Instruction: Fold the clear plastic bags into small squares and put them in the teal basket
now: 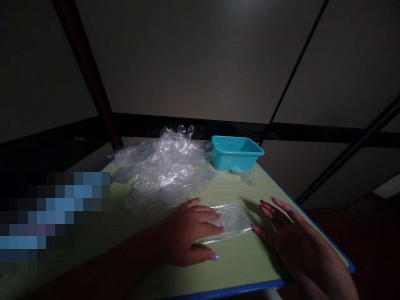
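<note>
A flat clear plastic bag [236, 218] lies on the light green table [231, 271]. My left hand [193, 233] rests on the bag's left part with its fingers spread. At the bag's right edge is my right hand [296, 241], its fingers apart and slightly curled, one fingertip at the bag's corner. Behind my left hand a loose heap of crumpled clear plastic bags [168, 166] spreads over the back left of the table.
A turquoise plastic basket [236, 160] stands at the table's back right, with a small piece of clear plastic [246, 177] before it. Dark panelled doors [193, 62] rise behind the table. A pixelated patch covers the left side.
</note>
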`<move>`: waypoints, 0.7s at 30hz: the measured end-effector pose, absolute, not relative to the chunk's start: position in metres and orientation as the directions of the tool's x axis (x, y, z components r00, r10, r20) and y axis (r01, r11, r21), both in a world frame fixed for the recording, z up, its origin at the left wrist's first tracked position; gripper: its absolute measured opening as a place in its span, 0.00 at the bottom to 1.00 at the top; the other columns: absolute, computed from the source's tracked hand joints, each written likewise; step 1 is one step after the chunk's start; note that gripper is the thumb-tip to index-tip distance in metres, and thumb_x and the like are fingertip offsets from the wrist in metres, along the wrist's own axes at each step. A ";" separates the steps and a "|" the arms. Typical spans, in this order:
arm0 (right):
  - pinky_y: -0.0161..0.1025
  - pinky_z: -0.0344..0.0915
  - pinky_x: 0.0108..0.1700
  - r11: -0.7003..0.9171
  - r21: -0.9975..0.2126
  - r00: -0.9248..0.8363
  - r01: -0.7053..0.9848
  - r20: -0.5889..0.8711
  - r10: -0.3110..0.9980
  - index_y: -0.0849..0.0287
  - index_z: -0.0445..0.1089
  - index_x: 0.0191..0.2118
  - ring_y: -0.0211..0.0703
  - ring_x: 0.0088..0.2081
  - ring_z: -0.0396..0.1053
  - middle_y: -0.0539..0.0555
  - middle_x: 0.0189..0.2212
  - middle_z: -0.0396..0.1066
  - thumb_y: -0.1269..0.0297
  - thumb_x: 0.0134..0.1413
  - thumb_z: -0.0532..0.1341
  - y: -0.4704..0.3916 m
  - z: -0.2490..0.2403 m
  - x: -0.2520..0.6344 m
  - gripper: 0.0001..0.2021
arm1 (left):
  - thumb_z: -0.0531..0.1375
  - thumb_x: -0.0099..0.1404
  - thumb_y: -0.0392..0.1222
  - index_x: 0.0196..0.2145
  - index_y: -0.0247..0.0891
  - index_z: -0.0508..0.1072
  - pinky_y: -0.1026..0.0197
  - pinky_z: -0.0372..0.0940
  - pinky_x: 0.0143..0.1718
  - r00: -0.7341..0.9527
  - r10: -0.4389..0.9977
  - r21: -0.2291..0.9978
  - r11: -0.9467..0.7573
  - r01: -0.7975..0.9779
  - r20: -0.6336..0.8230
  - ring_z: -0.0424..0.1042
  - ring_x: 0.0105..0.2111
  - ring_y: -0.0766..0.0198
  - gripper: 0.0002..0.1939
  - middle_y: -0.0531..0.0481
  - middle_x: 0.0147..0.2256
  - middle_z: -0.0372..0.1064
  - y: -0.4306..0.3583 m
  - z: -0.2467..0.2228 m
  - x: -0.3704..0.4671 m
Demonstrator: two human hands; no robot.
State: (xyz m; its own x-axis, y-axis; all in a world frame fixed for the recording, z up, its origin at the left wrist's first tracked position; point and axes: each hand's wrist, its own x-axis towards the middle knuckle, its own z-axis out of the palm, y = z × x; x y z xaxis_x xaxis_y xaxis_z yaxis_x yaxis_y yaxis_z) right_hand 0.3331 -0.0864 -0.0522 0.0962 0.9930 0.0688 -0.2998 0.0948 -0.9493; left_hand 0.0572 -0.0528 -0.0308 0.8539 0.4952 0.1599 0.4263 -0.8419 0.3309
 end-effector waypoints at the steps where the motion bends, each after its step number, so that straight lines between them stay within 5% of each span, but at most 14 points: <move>1: 0.59 0.68 0.46 0.111 -0.957 0.100 -0.270 0.086 0.991 0.42 0.71 0.46 0.58 0.55 0.64 0.51 0.51 0.71 0.54 0.59 0.53 -0.086 -0.053 0.333 0.14 | 0.55 0.65 0.56 0.59 0.47 0.61 0.41 0.41 0.60 0.856 0.493 0.325 -0.843 0.428 0.151 0.57 0.59 0.51 0.27 0.44 0.59 0.59 -0.053 -0.031 0.057; 8: 0.56 0.69 0.45 0.244 -0.968 0.079 0.055 0.248 0.966 0.41 0.66 0.54 0.59 0.52 0.67 0.53 0.53 0.69 0.45 0.55 0.52 -0.082 -0.048 0.324 0.22 | 0.57 0.64 0.54 0.59 0.47 0.61 0.41 0.42 0.60 0.852 0.493 0.343 -0.843 0.415 0.179 0.58 0.59 0.51 0.28 0.44 0.58 0.60 -0.053 -0.031 0.057; 21: 0.56 0.56 0.57 0.008 -0.927 0.000 -0.374 0.009 1.000 0.47 0.69 0.50 0.54 0.58 0.60 0.55 0.55 0.67 0.53 0.58 0.54 -0.083 -0.046 0.305 0.16 | 0.57 0.64 0.55 0.58 0.47 0.63 0.41 0.42 0.60 0.839 0.502 0.342 -0.842 0.418 0.208 0.59 0.58 0.50 0.26 0.44 0.58 0.61 -0.054 -0.032 0.057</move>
State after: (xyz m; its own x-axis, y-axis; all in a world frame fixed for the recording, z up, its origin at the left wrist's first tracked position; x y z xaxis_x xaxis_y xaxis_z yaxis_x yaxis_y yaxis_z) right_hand 0.3046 -0.0826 -0.0460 0.0000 1.0000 0.0088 -0.3741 0.0082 -0.9274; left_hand 0.0568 -0.0538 -0.0324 0.8394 0.5020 0.2084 0.4184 -0.8415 0.3417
